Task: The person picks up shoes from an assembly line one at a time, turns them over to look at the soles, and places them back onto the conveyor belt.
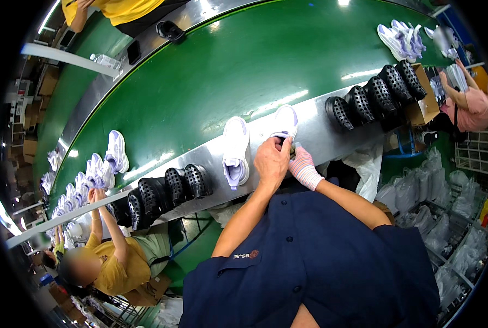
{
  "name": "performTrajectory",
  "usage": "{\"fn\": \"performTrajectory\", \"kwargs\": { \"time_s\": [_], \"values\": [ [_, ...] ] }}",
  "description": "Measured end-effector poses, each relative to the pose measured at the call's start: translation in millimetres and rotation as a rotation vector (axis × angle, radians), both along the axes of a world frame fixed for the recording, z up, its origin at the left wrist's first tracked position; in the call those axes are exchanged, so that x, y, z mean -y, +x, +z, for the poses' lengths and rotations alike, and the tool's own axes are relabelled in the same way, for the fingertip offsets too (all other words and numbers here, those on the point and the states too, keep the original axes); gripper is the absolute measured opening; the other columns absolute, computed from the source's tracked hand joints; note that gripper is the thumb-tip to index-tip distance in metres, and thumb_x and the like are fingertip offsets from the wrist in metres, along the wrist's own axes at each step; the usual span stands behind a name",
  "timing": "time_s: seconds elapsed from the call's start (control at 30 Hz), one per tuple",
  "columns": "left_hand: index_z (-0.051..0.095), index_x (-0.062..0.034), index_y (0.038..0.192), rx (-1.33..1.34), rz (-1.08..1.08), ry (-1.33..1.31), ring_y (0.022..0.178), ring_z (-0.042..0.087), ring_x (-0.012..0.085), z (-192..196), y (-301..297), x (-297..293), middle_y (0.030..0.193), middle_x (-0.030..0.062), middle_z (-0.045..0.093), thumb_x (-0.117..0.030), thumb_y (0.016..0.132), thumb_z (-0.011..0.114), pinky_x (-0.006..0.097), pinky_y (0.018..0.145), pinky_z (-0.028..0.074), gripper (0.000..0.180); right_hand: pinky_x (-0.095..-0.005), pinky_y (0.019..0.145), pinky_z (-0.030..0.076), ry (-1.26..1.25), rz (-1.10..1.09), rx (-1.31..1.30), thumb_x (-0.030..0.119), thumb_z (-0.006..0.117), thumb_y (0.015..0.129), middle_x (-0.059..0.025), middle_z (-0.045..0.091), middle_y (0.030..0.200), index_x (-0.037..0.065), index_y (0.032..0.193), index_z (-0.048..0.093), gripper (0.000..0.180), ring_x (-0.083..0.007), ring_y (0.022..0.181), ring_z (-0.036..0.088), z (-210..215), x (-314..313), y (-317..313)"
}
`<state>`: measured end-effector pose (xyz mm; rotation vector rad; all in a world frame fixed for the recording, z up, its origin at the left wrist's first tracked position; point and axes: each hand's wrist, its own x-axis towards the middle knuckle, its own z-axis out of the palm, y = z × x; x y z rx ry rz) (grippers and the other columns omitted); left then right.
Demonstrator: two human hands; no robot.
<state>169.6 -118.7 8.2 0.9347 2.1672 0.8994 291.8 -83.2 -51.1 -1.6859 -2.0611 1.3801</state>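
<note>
On the metal edge in front of me lies a white sneaker with lavender trim (285, 119), its toe pointing away. My bare left hand (272, 159) has its fingers pinched at the heel opening of that shoe. Beside it my right hand (304, 167), in a striped glove with bare fingertips, is closed at the same heel; its fingers are partly hidden. A second white sneaker (236, 150) rests to the left of my left hand, untouched, with its lavender lining showing.
Black perforated clogs (379, 94) stand in a row to the right, and more black clogs (197, 180) to the left. The green belt (227, 65) runs beyond the metal edge. A co-worker in yellow (121, 262) handles white shoes at left. Bagged items fill a rack (446, 257) at right.
</note>
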Motion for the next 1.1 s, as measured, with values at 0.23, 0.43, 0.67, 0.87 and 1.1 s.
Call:
{"fn": "performTrajectory", "kwargs": {
  "time_s": [0.23, 0.43, 0.67, 0.87, 1.1],
  "values": [
    [0.063, -0.0047, 0.103, -0.493, -0.158, 0.254, 0.087, 0.064, 0.0342, -21, -22, 17, 0.092, 0.0135, 0.064, -0.009, 0.083, 0.078, 0.045, 0.073, 0.050, 0.026, -0.0459, 0.087, 0.054, 0.411, 0.012, -0.111, 0.028, 0.080, 0.083, -0.0230, 0.067, 0.111, -0.001, 0.118, 0.061, 0.049, -0.0408, 0.100, 0.066, 22, -12, 1],
    [0.065, -0.0075, 0.099, -0.560, -0.149, 0.332, 0.084, 0.062, 0.0334, -16, -27, 11, 0.087, 0.0117, 0.060, -0.009, 0.081, 0.078, 0.044, 0.072, 0.050, 0.022, -0.0497, 0.088, 0.053, 0.320, 0.099, -0.058, 0.015, 0.071, 0.083, -0.0220, 0.061, 0.116, 0.006, 0.118, 0.065, 0.036, -0.0421, 0.105, 0.063, 30, -27, -17],
    [0.067, -0.0081, 0.100, -0.600, -0.204, 0.357, 0.085, 0.061, 0.0327, -23, -35, 20, 0.089, 0.0123, 0.060, -0.007, 0.080, 0.076, 0.044, 0.073, 0.050, 0.023, -0.0503, 0.087, 0.053, 0.505, 0.265, 0.057, 0.011, 0.064, 0.080, -0.0229, 0.063, 0.110, 0.006, 0.114, 0.066, 0.035, -0.0425, 0.099, 0.063, 34, -21, -20],
    [0.067, -0.0072, 0.093, -0.614, -0.245, 0.360, 0.085, 0.058, 0.0331, -21, -32, 17, 0.086, 0.0122, 0.056, -0.006, 0.077, 0.074, 0.046, 0.072, 0.047, 0.018, -0.0474, 0.089, 0.055, 0.458, 0.316, 0.211, 0.018, 0.071, 0.078, -0.0191, 0.065, 0.110, 0.006, 0.112, 0.064, 0.037, -0.0381, 0.105, 0.063, 44, -25, -30],
    [0.067, -0.0065, 0.089, -0.748, -0.348, 0.216, 0.083, 0.056, 0.0320, -27, -35, 35, 0.085, 0.0122, 0.054, -0.009, 0.083, 0.061, 0.045, 0.069, 0.044, 0.008, -0.0505, 0.086, 0.055, 0.128, 0.186, 0.242, 0.034, 0.068, 0.085, -0.0259, 0.071, 0.096, 0.000, 0.097, 0.071, 0.035, -0.0431, 0.097, 0.069, 18, -24, -23]
  ]
}}
